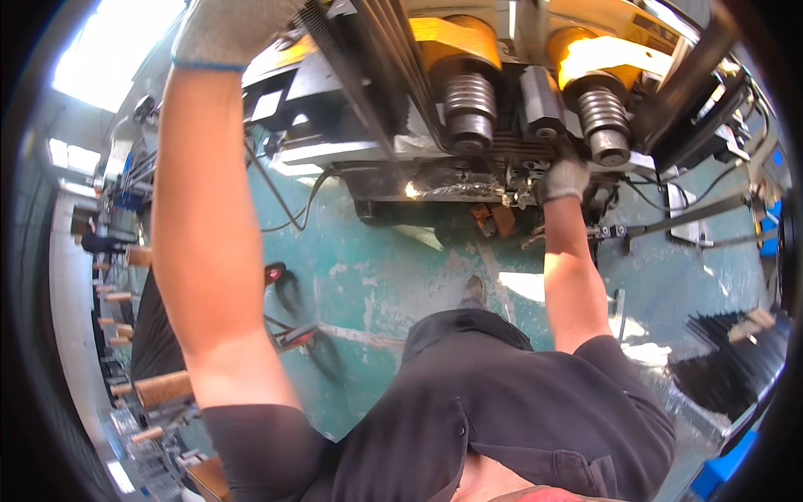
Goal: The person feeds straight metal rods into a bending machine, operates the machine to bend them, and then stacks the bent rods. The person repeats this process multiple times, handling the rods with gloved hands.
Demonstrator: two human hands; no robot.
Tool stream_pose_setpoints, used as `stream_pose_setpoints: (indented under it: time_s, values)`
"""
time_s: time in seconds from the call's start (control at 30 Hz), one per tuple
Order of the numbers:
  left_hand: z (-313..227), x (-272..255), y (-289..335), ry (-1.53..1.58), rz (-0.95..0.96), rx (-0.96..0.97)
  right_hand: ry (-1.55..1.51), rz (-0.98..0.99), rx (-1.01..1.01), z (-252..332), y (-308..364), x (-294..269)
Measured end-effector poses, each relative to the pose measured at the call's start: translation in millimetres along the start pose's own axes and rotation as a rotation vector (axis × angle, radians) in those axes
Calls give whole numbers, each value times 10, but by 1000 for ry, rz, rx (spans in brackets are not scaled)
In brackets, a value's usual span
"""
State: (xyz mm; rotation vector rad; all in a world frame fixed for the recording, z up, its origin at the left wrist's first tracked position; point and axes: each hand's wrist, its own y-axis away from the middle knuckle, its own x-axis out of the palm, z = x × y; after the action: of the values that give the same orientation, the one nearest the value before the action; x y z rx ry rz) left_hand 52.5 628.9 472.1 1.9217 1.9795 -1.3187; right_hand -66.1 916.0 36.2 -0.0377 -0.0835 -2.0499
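Observation:
My left hand (234,33), in a pale work glove with a blue cuff edge, is raised at the upper left beside a dark ribbed bar (322,42) of a large machine. The upper frame edge cuts off its fingers. Lower and to the right, my right hand (566,177), also gloved, reaches in at the machine's front next to small metal fittings (520,186). Blur and shadow hide its fingers, and what it touches cannot be made out. Above it hang two threaded steel cylinders (470,109) under yellow clamp-like blocks (456,42).
A metal bed (376,180) with a shiny wrapped length runs across the machine's front. Cables (305,209) loop down at its left. Dark rods (728,364) are stacked at right, near a blue bin (723,468). A rack with cardboard tubes (163,387) lines the left. The floor (376,276) is worn green.

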Motion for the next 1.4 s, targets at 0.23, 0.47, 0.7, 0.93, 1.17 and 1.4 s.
stream_pose_setpoints:
  time_s: [0.23,0.47,0.7,0.93,1.17,1.4]
  values:
    - [-110,-595,1356,366,-314,-180,-585,-64,34,778,1550,-408]
    - [-28,-861,3673,365,-865,-207,27,229,-579,549,1580,-463]
    - [-948,-243,5586,426,-1466,-363,-203,864,-186,625,2350,572]
    - [-2429,720,6736,129,-2009,-489,-109,1327,-256,801,4127,837]
    - [-3495,1251,7651,-12,-2358,-231,-268,1692,-301,1040,5791,504]
    - [-4687,1384,8916,-219,-2496,5,-457,1835,-753,2104,8028,-352]
